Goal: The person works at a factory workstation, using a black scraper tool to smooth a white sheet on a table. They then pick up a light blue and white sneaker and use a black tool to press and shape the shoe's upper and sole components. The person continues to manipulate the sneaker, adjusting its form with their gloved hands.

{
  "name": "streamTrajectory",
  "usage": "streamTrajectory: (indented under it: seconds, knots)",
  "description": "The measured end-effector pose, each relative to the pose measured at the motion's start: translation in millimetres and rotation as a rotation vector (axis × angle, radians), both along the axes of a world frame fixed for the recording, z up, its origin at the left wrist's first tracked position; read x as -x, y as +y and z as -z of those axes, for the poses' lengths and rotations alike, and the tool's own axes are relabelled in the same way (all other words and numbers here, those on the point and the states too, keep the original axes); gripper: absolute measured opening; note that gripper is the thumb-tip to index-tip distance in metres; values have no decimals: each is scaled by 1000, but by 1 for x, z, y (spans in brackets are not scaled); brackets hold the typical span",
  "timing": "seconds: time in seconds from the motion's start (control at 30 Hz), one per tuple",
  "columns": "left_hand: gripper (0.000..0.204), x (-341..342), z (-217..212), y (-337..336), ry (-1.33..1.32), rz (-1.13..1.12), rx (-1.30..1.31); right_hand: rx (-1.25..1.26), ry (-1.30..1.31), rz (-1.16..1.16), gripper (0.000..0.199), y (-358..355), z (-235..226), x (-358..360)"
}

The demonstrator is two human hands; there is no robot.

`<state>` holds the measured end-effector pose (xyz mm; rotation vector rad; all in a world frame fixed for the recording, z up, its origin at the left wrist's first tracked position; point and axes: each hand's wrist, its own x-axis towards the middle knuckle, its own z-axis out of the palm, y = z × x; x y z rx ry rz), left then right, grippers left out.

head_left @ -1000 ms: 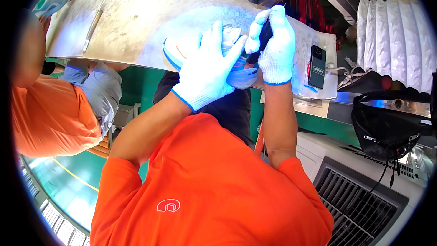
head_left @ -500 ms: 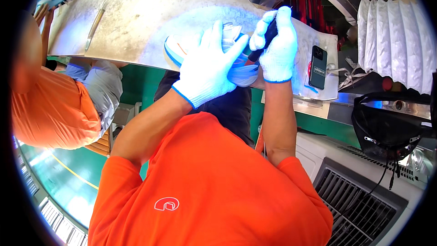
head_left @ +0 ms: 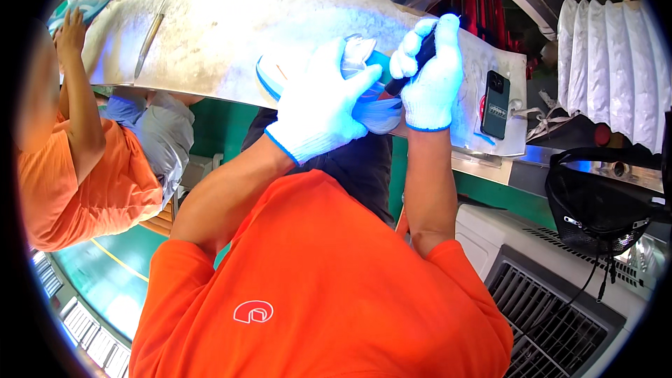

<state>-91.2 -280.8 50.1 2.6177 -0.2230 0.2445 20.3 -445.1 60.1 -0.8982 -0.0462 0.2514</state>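
Observation:
A pale sneaker (head_left: 270,78) with blue edging lies at the near edge of the workbench, lit by bluish-violet light. My left hand (head_left: 316,101), in a white knit glove with a blue cuff, is laid over its upper and grips it, thumb pointing right. Much of the shoe is hidden beneath that glove. Just to the right, my gloved right hand (head_left: 435,91) is closed round a slim black tool (head_left: 396,87), whose lower end points down toward the shoe. The tool's exact kind cannot be made out.
A dark phone (head_left: 495,105) lies on the worn pale workbench (head_left: 210,28), right of my hands. Beyond it are a white ribbed duct (head_left: 609,70) and a black bag (head_left: 595,196). At left, a co-worker in orange (head_left: 105,175) handles another shoe (head_left: 84,5).
Both my hands keep nearly the same pose on the shoe and the tool. The black tool is tilted slightly differently. At left, the co-worker's arm has come further into view.

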Motion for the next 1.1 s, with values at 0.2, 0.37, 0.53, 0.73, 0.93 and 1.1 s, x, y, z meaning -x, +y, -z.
streamTrajectory:
  seconds: [0.2,0.37,0.53,0.73,0.93,1.1]
  knots:
    - [88,0,3,3,-23,6,-37,-114,8,-46,46,-3,0,4]
    - [71,3,1,-2,-88,-21,-10,78,-48,107,46,10,-6,14]
    - [66,4,-3,-1,-30,-24,-13,66,-132,79,45,26,3,18]
    - [69,8,1,-2,-80,-19,-20,124,-221,-104,44,5,-7,10]
    - [80,7,9,1,-119,-14,13,99,-328,-95,36,-41,-22,-27]
    - [75,8,6,0,-174,5,-49,-244,-164,11,49,-76,-1,-19]
